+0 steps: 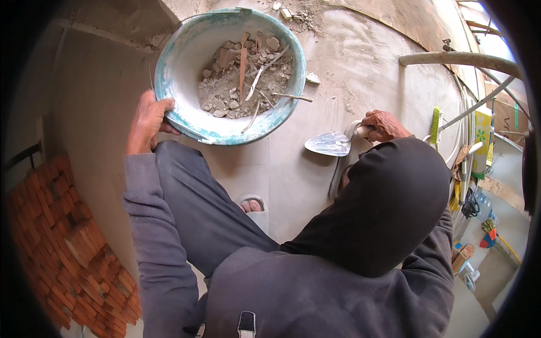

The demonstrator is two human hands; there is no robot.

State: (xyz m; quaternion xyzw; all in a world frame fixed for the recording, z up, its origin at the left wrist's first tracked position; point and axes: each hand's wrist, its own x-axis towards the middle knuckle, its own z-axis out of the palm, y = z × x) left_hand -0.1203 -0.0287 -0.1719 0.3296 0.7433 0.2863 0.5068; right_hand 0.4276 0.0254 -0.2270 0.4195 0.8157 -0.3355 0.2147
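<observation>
A round teal basin [289,79] with a whitish lining holds grey rubble, bits of thin strip and an orange-brown sliver [243,70]. My left hand [150,118] has its fingers closed on the basin's left rim. My right hand [381,125] grips the handle of a trowel, whose metal blade [328,143] is low over the pale floor, right of the basin. My bent legs are below the hands, and the right knee hides part of the right forearm. A small broken chunk [313,78] lies just right of the basin.
Red bricks [76,236] are piled at the lower left. A concrete ledge [118,22] is behind the basin. Curved metal tubes [459,58] reach in at upper right, near white pipes, boards, a water bottle [483,205] and other tools along the right side. Debris is scattered at the top.
</observation>
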